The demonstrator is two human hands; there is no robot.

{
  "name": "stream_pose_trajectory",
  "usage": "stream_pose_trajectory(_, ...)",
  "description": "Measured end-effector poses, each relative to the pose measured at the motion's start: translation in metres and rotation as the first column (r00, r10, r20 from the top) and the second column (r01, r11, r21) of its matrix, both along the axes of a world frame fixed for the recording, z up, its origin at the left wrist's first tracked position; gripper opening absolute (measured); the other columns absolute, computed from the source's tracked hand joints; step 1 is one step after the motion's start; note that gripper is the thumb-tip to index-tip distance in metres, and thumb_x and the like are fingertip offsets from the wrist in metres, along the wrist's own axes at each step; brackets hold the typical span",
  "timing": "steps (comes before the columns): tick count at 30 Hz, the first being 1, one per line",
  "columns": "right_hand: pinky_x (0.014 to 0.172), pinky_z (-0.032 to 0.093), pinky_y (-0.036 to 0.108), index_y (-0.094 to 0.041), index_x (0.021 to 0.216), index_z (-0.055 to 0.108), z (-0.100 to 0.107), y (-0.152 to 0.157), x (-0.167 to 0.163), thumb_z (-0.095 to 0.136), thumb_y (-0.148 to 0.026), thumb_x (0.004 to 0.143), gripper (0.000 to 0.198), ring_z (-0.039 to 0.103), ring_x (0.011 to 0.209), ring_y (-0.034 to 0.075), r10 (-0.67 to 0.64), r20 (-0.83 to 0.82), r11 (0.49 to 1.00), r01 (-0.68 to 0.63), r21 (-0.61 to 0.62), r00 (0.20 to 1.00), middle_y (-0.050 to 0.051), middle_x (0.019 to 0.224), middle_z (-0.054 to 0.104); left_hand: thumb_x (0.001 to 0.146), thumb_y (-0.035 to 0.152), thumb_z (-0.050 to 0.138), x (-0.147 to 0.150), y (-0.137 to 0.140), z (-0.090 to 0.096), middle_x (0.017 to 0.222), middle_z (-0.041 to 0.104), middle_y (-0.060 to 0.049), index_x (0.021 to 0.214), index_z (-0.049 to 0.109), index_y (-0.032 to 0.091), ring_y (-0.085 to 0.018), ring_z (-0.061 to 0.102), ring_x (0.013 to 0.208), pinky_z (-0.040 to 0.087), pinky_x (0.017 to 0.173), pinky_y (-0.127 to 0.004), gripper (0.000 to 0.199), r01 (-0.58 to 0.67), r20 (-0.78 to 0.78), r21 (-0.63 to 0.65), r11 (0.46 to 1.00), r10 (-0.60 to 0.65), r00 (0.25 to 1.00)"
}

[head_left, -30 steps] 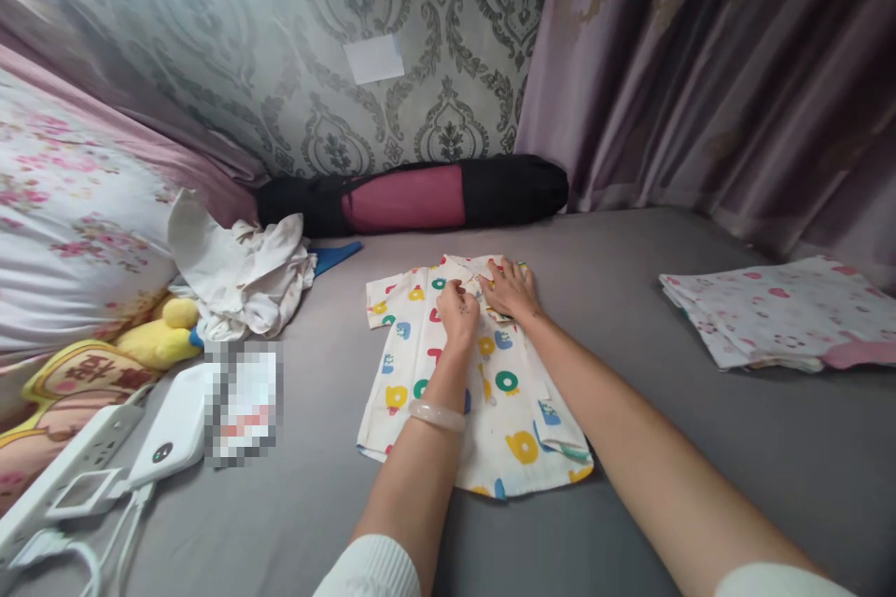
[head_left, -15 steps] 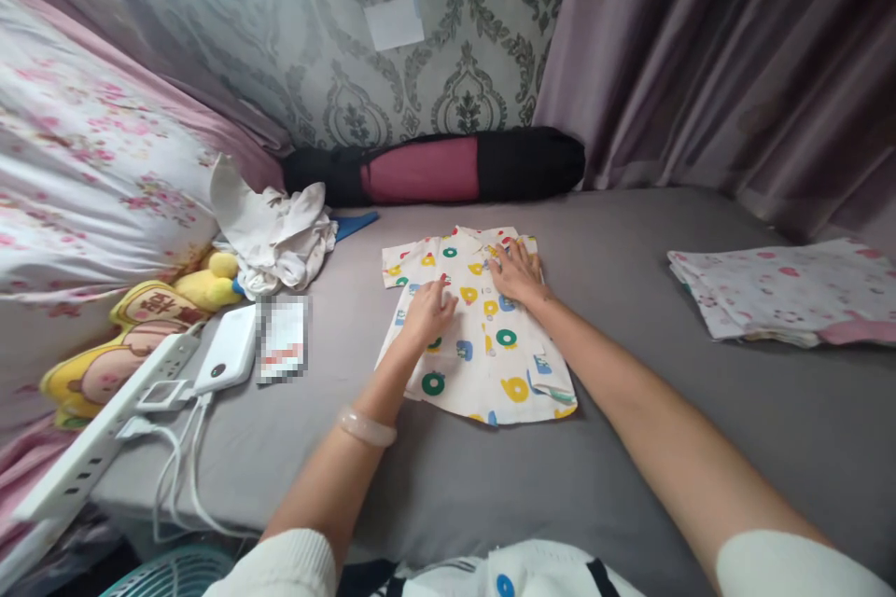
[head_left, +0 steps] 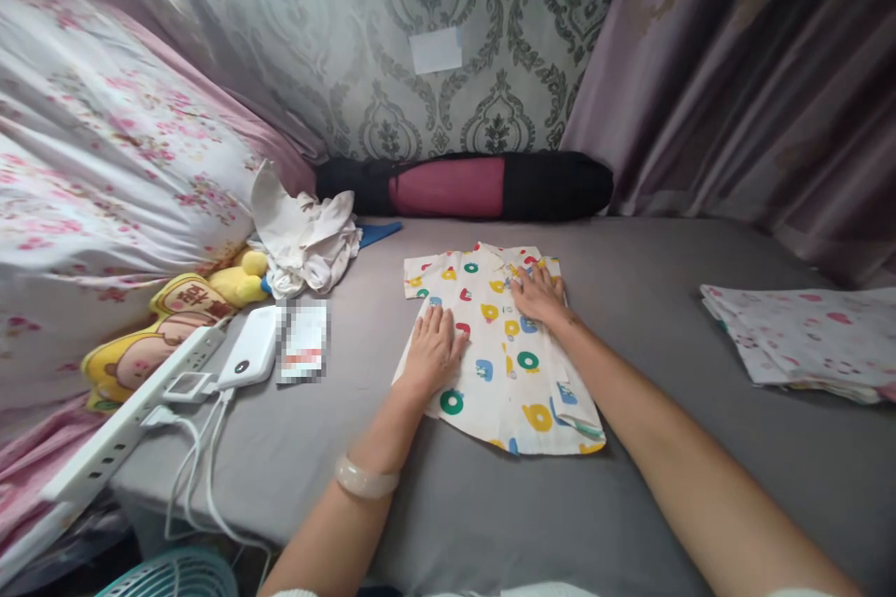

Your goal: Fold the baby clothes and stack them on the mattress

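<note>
A small white short-sleeved shirt (head_left: 490, 373) printed with colourful letter shapes lies spread flat on the grey bed sheet, collar toward the wall. My left hand (head_left: 435, 350) rests on the shirt's left side with its fingers spread and palm down. On the upper right part, near the right sleeve, my right hand (head_left: 540, 294) also lies flat with fingers apart. The right sleeve is partly hidden under it. Neither hand grips the cloth. At the shirt's lower right corner a bit of the fabric is folded over.
Folded printed cloth (head_left: 805, 340) lies at the right. On the left are a crumpled white garment pile (head_left: 304, 242), a yellow plush toy (head_left: 140, 354), a white power bank (head_left: 250, 345), a power strip (head_left: 133, 415) with cables, and a small packet (head_left: 303, 340). A black-and-red long bag (head_left: 448, 187) lies along the wall.
My left hand has moved down the shirt's left side and flattened its fingers on it. My right hand stays at the upper right. The view has shifted, so everything appears lower and farther right.
</note>
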State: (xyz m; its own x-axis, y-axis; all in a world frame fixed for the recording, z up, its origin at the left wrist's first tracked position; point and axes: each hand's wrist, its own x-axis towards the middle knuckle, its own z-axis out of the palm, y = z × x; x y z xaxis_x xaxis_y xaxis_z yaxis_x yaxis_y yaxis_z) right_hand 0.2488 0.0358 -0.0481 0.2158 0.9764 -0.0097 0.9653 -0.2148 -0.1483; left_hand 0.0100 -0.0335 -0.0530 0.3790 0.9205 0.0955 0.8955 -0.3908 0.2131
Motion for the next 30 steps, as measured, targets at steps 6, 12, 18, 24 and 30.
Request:
stream_pose_trajectory(6,0.116,0.007,0.05,-0.011,0.149,0.03,0.002,0.029,-0.006,0.014,-0.045,0.098,0.063,0.012,0.145,0.026,0.013,0.062,0.991,-0.021,0.132,0.998,0.015,0.158,0.021,0.098,0.044,0.029,-0.004,-0.001,-0.003,0.152,0.032,-0.023,0.141,0.037,0.002,-0.03,0.025,0.143,0.024,0.116,-0.045,0.061,0.004,-0.048,0.054,0.999,-0.002,0.999)
stream_pose_trajectory(12,0.115,0.01,0.05,-0.009,0.149,0.028,-0.008,0.045,-0.008,0.011,-0.049,0.097,0.068,0.016,0.144,0.027,-0.012,0.029,0.999,0.01,0.039,1.0,0.015,0.157,0.022,0.099,0.045,0.024,-0.002,-0.003,-0.007,0.153,0.03,-0.02,0.146,0.034,0.007,-0.03,0.025,0.143,0.027,0.115,-0.047,0.062,0.007,-0.079,0.087,0.996,0.0,0.997)
stream_pose_trajectory(18,0.116,0.009,0.05,-0.009,0.15,0.026,-0.008,0.048,-0.003,0.011,-0.052,0.097,0.07,0.014,0.145,0.027,-0.017,0.028,1.0,0.017,-0.014,0.999,0.014,0.158,0.018,0.099,0.048,0.02,-0.002,-0.002,-0.008,0.155,0.026,-0.018,0.147,0.032,0.008,-0.029,0.021,0.145,0.023,0.117,-0.046,0.064,-0.022,-0.08,0.035,0.999,0.024,0.997)
stream_pose_trajectory(24,0.115,0.007,0.053,-0.01,0.151,0.025,0.005,0.048,-0.023,0.013,-0.047,0.098,0.066,0.01,0.146,0.028,0.023,0.056,0.998,-0.026,0.051,0.998,0.016,0.159,0.016,0.098,0.048,0.023,-0.001,-0.001,-0.008,0.155,0.024,-0.02,0.147,0.033,0.004,-0.03,0.019,0.145,0.02,0.118,-0.047,0.066,-0.024,-0.034,0.007,1.0,0.025,0.999)
stream_pose_trajectory(30,0.117,0.002,0.049,-0.012,0.152,0.023,0.006,0.066,-0.068,0.015,-0.047,0.098,0.065,0.008,0.146,0.022,0.285,0.045,0.958,-0.285,0.007,0.958,0.01,0.16,0.014,0.098,0.047,0.024,-0.002,-0.001,-0.004,0.155,0.024,-0.019,0.147,0.033,0.009,-0.031,0.019,0.145,0.023,0.116,-0.049,0.063,-0.017,-0.02,-0.021,1.0,0.017,1.0)
